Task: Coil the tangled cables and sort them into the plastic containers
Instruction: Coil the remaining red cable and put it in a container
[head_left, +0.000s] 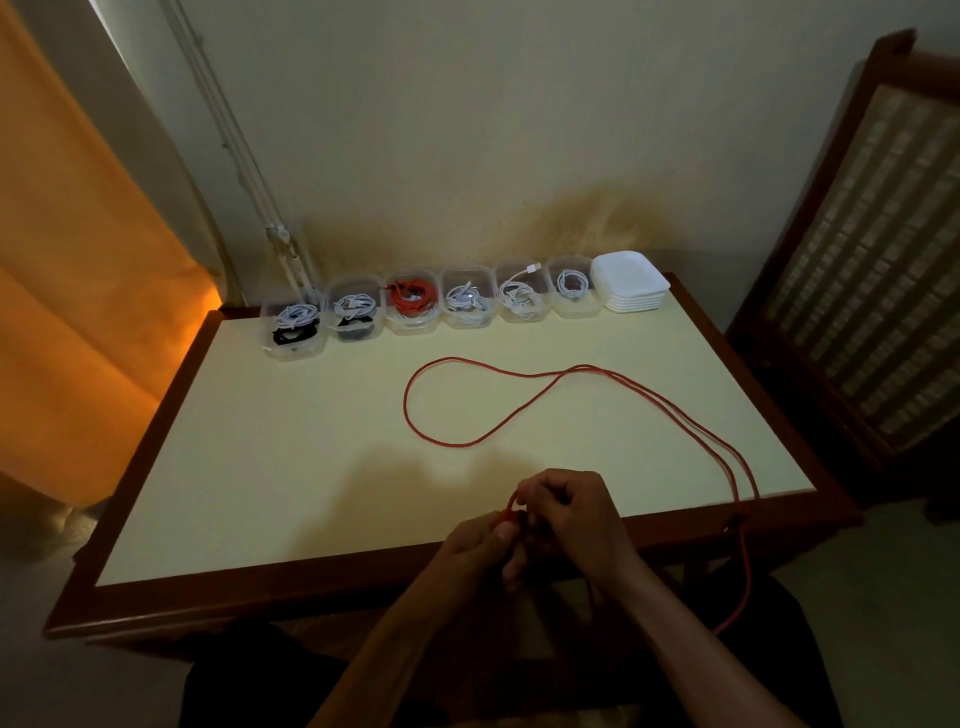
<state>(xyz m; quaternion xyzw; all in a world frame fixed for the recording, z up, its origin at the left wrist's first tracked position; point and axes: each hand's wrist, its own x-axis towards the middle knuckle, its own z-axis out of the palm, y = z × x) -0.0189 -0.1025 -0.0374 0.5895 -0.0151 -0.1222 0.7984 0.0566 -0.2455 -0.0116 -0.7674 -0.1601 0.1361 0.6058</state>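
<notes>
Dim room, cream-topped table (260, 441) w/ dark wood edge, against wall. Your hands meet at near edge, knuckles up. L hand (480, 545) & R hand (574, 512) both pinch a short bend of red cable (447, 441), fingers curled round it. Rest of cable lies in one big loop mid-table, long axis running left-right; two strands trail to near right edge and hang off. Six clear tubs (575, 312) in row at far edge, coiled cables inside; white lids (631, 283) stacked at right end.
</notes>
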